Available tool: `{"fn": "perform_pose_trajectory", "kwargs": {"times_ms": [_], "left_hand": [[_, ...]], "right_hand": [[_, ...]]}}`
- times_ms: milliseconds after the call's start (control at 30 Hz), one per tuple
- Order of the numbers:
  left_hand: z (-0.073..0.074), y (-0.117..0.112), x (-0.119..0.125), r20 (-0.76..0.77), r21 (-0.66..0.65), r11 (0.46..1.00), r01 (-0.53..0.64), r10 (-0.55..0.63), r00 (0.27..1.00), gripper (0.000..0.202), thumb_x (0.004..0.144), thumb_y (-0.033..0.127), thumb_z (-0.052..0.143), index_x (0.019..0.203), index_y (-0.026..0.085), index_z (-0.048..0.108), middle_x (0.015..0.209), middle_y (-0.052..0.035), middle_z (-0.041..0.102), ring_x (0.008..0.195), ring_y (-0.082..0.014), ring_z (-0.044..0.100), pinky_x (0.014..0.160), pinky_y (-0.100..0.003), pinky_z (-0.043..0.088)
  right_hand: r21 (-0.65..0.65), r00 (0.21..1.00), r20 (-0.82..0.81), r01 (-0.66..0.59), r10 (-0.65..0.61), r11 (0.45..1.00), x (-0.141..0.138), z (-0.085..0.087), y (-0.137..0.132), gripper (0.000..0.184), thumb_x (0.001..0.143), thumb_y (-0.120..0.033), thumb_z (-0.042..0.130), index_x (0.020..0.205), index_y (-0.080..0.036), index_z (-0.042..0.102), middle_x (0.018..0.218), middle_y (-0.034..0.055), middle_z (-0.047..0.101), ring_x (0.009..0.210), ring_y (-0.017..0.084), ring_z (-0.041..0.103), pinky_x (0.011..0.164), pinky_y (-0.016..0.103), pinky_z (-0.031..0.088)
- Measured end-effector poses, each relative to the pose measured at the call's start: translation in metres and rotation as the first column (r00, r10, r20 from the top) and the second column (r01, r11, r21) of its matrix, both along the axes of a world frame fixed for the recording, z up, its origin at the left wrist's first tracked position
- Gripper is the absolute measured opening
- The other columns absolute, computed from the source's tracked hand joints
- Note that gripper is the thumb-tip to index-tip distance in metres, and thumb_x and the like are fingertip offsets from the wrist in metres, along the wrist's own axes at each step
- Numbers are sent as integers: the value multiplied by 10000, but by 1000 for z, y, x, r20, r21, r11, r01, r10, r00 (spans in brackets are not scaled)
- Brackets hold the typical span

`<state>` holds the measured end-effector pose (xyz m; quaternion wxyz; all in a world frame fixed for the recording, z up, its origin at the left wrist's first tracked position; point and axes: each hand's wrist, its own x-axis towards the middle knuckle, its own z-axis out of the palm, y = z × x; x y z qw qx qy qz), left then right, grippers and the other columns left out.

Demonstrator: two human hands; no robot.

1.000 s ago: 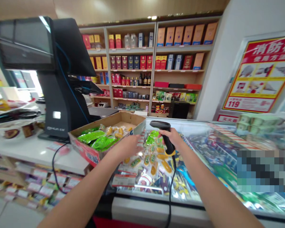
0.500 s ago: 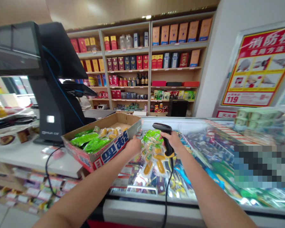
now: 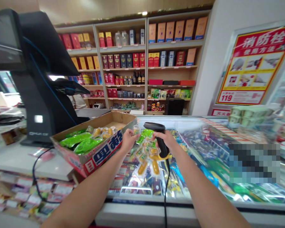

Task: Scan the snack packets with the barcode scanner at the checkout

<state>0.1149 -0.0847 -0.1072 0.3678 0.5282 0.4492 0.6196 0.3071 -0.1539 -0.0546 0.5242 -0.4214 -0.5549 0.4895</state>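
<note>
My right hand is wrapped round the grip of a black handheld barcode scanner, its head pointing left toward my other hand. My left hand is closed, thumb toward the scanner, on a small clear packet with a pale label; its contents are too blurred to make out. Beneath and between the hands, clear packs of oblong yellow-brown food and a bright green packet lie on the glass top of a freezer. The scanner's black cable hangs down toward me.
An open cardboard box of green and clear packets stands left of my left hand. Behind it rises a black checkout terminal on a white counter. Egg cartons sit at the right. Stocked shelves line the back wall.
The view has shifted slightly right. My left hand has turned so its thumb and the labelled packet show, and the scanner has come nearer to it.
</note>
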Motion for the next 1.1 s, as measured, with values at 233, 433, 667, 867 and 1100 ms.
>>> {"fn": "perform_pose_trajectory", "kwargs": {"times_ms": [233, 433, 667, 867, 1100], "left_hand": [[4, -3, 1, 51, 41, 999, 23, -25, 998, 503, 459, 311, 829, 708, 201, 407, 539, 75, 563, 485, -104, 543, 462, -193, 404], [-2, 0, 1, -7, 65, 998, 6, -5, 1000, 440, 518, 317, 791, 719, 196, 418, 563, 69, 573, 498, -93, 534, 484, -192, 400], [-1, -1, -1, -43, 48, 999, -4, 6, 999, 407, 545, 297, 766, 730, 195, 418, 617, 40, 620, 535, -117, 573, 523, -223, 438], [-2, 2, -1, -149, 91, 995, -51, 65, 987, 335, 615, 295, 713, 734, 200, 415, 623, 44, 590, 566, -120, 564, 547, -224, 428], [53, -24, -24, -431, 363, 907, -215, 368, 824, 181, 773, 230, 589, 944, 192, 543, 928, -50, 658, 902, -198, 622, 845, -337, 484]], "right_hand": [[-44, 999, 34, -30, 32, 999, -6, 3, -6, 246, 609, -364, 706, 674, -142, 620, 609, 47, 689, 355, 124, 544, 338, 233, 431], [-46, 996, 80, -47, 51, 998, -8, 4, -9, 210, 642, -355, 669, 656, -151, 620, 543, 36, 659, 343, 122, 530, 341, 229, 399], [-28, 996, 78, -44, 46, 999, -8, 0, -7, 228, 630, -367, 642, 581, -145, 622, 568, 51, 668, 343, 118, 527, 351, 235, 401], [-38, 994, 93, -47, 50, 998, -8, -2, -6, 225, 632, -368, 652, 611, -145, 635, 550, 46, 668, 335, 123, 530, 336, 230, 385], [-19, 997, 71, -26, 28, 999, -25, 9, -6, 201, 644, -347, 672, 666, -152, 628, 632, 49, 696, 353, 125, 545, 340, 238, 410]]}}
